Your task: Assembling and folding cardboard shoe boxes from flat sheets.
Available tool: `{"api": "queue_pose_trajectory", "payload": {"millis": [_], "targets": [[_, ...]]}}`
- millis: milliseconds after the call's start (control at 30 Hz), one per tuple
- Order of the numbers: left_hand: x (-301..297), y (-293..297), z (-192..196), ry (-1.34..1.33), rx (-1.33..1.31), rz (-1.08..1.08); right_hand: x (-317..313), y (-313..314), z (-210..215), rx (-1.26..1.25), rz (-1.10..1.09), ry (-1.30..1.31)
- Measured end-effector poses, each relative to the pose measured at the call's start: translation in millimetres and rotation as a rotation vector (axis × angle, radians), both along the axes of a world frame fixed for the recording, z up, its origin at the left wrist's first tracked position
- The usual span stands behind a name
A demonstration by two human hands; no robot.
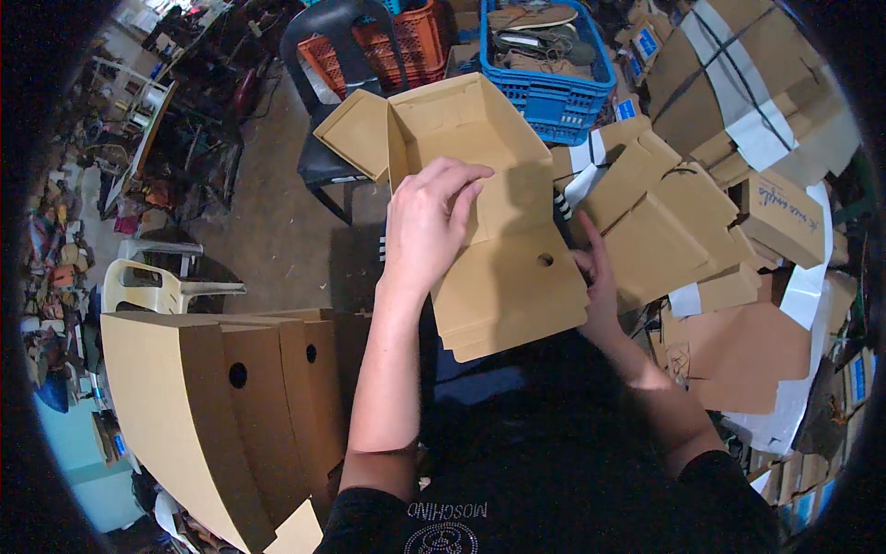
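Observation:
A partly folded brown cardboard box (pixel 503 231) lies in front of me, its tray walls standing at the far end. The near flap has a round hole, and a side flap (pixel 355 134) sticks out to the left. Over the box's left side, my left hand (pixel 429 217) has bent fingers, with thumb and index finger apart and nothing visible between them. At the right edge of the near flap is my right hand (pixel 600 277). One of its fingers stretches up away from the cardboard; part of the hand is hidden behind the flap.
Standing brown boxes (pixel 194 406) are at lower left beside a cream plastic chair (pixel 148 286). A dark chair (pixel 332 152) stands ahead, near a blue crate (pixel 554 97) of shoes and an orange crate (pixel 406 46). Flat cardboard pieces (pixel 660 222) pile up on the right.

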State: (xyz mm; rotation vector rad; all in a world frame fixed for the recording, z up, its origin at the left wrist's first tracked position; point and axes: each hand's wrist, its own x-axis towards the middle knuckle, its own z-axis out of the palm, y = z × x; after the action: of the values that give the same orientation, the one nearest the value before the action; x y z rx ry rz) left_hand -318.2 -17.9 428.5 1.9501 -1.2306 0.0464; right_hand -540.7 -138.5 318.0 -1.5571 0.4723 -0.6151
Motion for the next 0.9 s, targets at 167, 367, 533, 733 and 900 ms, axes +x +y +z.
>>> {"api": "queue_pose_trajectory", "payload": {"millis": [167, 367, 533, 733, 900], "targets": [[0, 2, -1, -0.014, -0.020, -0.017, -4, 0, -6, 0.085, 0.022, -0.026], [-1, 3, -3, -0.012, -0.012, -0.028, -12, -8, 9, -0.118, 0.067, 0.046], [-2, 6, -3, -0.004, 0.000, -0.019, -51, -62, 35, -0.427, 0.144, 0.654], [-5, 6, 0, -0.002, -0.009, -0.039, -55, -67, 33, -0.897, 0.037, 0.369], [-10, 6, 4, 0.103, 0.064, -0.033, -25, -48, 36, -1.048, 0.236, 0.130]]}}
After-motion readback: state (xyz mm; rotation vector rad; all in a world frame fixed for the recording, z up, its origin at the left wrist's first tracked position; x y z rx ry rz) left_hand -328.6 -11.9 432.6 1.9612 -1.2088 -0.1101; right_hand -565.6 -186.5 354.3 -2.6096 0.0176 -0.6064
